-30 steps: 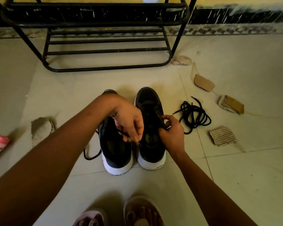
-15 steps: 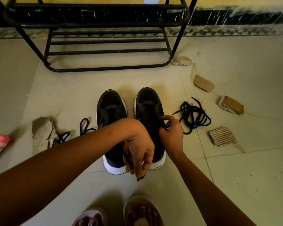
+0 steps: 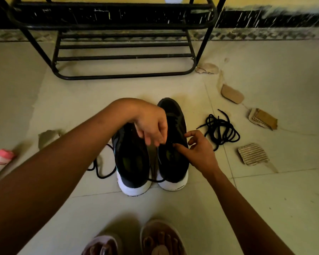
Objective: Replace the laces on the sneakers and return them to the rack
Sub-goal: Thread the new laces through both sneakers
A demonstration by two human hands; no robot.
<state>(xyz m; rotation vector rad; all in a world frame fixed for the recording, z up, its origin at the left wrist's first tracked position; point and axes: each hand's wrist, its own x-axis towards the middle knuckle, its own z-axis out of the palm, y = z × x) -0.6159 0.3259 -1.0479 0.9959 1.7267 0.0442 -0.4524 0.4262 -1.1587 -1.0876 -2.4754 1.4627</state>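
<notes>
standing side by side: black sneakers (image 3: 170, 162), white soles (image 3: 134, 188), heels nearest.

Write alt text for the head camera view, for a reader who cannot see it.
A left hand and right hand meet over a pair of black, white-soled sneakers standing on a tiled floor. A loose black lace lies coiled to their right among cardboard scraps, with a black shoe rack behind.
</notes>
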